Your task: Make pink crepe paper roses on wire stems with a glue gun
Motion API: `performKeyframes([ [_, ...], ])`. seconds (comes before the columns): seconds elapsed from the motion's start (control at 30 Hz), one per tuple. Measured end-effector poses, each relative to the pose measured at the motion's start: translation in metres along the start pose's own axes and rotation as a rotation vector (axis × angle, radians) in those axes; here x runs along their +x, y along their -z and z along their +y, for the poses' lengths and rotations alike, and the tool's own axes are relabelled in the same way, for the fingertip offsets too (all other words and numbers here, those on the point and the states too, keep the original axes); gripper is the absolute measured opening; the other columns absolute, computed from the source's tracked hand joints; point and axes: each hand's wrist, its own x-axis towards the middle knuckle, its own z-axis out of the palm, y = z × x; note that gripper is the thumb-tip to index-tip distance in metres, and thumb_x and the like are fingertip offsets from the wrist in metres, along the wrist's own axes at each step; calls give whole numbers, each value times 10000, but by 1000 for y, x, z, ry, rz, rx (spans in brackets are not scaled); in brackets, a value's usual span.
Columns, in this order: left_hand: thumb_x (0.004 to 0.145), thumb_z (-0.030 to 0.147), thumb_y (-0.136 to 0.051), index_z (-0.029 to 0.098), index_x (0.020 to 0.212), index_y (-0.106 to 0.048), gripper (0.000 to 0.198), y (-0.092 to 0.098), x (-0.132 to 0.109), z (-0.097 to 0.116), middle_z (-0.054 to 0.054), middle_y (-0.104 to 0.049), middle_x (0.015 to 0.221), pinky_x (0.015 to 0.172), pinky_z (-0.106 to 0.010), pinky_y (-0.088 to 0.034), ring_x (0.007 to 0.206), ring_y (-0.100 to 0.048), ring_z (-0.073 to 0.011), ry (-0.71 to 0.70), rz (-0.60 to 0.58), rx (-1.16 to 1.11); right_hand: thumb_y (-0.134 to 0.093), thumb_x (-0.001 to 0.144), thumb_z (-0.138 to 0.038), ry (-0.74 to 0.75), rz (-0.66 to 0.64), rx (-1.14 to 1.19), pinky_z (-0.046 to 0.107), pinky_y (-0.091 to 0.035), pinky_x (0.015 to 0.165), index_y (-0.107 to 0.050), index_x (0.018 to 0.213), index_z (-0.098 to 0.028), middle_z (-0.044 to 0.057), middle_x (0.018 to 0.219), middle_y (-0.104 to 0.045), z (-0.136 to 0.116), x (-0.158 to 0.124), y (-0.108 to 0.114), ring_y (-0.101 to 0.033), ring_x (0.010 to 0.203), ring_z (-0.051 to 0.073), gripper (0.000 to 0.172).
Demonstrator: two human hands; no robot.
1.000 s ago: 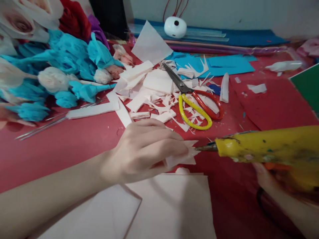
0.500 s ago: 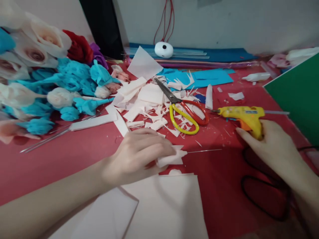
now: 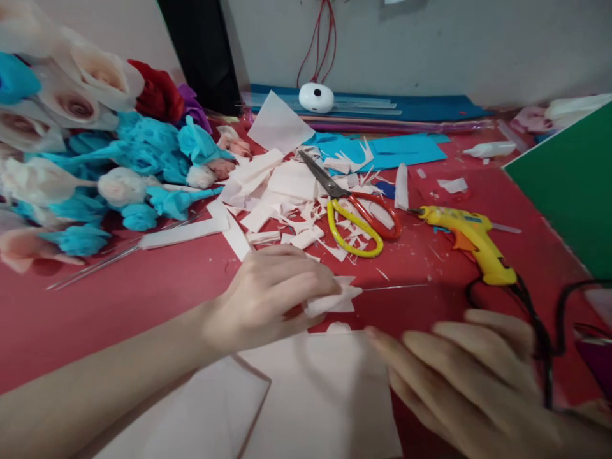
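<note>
My left hand (image 3: 275, 296) is closed around a small pale paper piece (image 3: 342, 298), from which a thin wire (image 3: 394, 288) sticks out to the right. My right hand (image 3: 471, 376), slightly blurred, holds nothing; its fingers are apart over the right edge of the large pale sheets (image 3: 320, 395). A small rounded paper piece (image 3: 338, 327) lies at the sheets' top edge. Beyond my right hand, the yellow glue gun (image 3: 473, 236) rests on the red table, its nozzle pointing left. Scissors (image 3: 354, 213) with a red and a yellow handle lie on paper scraps.
Paper flowers (image 3: 138, 146) in white, blue, red and purple fill the left side. Blue paper (image 3: 406, 150) and a white case (image 3: 316, 97) lie at the back. A black cable (image 3: 549, 344) runs from the glue gun at the right, near a green board (image 3: 568, 185).
My right hand has let go of the glue gun and moved down and left, its fingers spread. The gun now lies tilted on the table. My left hand keeps its hold.
</note>
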Motion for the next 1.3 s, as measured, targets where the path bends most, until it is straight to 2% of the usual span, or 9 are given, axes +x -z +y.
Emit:
performKeyframes([
  [0.13, 730, 197, -676, 123, 844, -578, 168, -1, 0, 1, -47, -702, 750, 685, -284, -533, 711, -668, -157, 1, 17, -17, -559, 810, -126, 85, 51, 44, 328, -317, 699, -586, 1088, -163, -35, 655, -527, -4, 1, -24, -406, 680, 116, 282],
  [0.23, 741, 249, -675, 129, 852, -575, 192, -1, 0, 0, -40, -701, 738, 688, -286, -529, 706, -670, -156, 4, 18, -8, -556, 808, -124, 102, 43, 47, 332, -312, 682, -583, 1091, -142, -30, 655, -524, -2, 3, -31, -398, 676, 127, 285],
  [0.47, 757, 243, -660, 119, 849, -576, 176, 1, 0, 0, -48, -705, 747, 684, -287, -533, 718, -678, -163, -5, 10, -10, -491, 835, -109, 113, 54, 65, 325, -295, 642, -600, 1020, -119, -20, 624, -509, -1, 7, -29, -391, 644, 131, 215],
  [0.8, 785, 250, -621, 182, 835, -575, 96, 1, 2, 0, -16, -717, 741, 673, -274, -551, 695, -683, -146, 4, -10, 34, -500, 823, -112, 93, 65, 57, 316, -312, 638, -622, 1014, -144, -22, 622, -524, 0, 8, -26, -401, 627, 116, 228],
  [1.13, 753, 224, -664, 135, 872, -580, 170, 1, 1, -1, -46, -715, 766, 695, -284, -541, 717, -680, -155, -13, 0, 0, -517, 815, -91, 107, 69, 83, 313, -312, 603, -617, 994, -117, -19, 628, -537, 0, 11, -23, -418, 627, 124, 206],
  [1.3, 726, 202, -690, 122, 885, -590, 204, 1, 1, 0, -46, -711, 764, 667, -280, -539, 709, -678, -162, -14, 7, -2, -517, 820, -96, 53, 60, 107, 318, -324, 630, -608, 1017, -106, -13, 641, -548, -1, 11, -21, -396, 626, 122, 217],
])
